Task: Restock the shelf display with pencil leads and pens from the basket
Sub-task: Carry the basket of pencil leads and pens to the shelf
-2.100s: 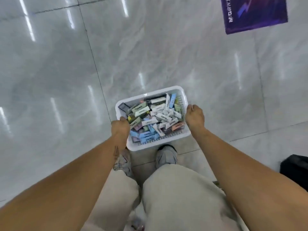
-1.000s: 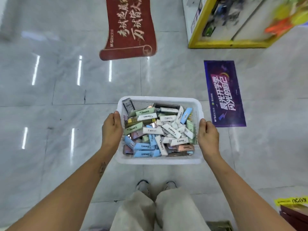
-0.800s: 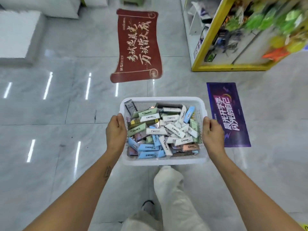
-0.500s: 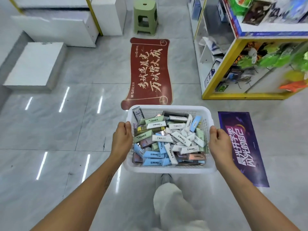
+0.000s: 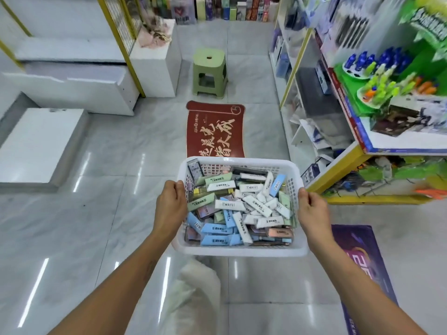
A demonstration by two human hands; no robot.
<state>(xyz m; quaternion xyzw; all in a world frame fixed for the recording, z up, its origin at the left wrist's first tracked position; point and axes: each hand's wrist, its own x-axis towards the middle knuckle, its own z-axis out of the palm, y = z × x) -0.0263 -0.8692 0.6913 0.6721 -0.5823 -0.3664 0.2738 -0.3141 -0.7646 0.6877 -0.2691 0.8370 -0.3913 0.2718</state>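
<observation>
A white plastic basket (image 5: pixel 239 250) is held up in front of me, above the floor. It is full of small flat packs of pencil leads and pens (image 5: pixel 242 209) in white, blue, green and pink. My left hand (image 5: pixel 170 206) grips the basket's left rim and my right hand (image 5: pixel 312 212) grips its right rim. The shelf display (image 5: pixel 362 131) with a yellow frame stands to the right, its levels stocked with stationery.
A green plastic stool (image 5: pixel 210 71) stands ahead in the aisle, past a red floor sticker (image 5: pixel 215 129). White counters and a low white platform (image 5: pixel 38 143) line the left side. A purple floor sticker (image 5: pixel 358 267) lies at the lower right. My leg (image 5: pixel 193 296) shows under the basket.
The basket was lifted from the floor with both hands on its rims. My view has risen and moved forward, bringing the stool, the aisle and the upper shelves into sight.
</observation>
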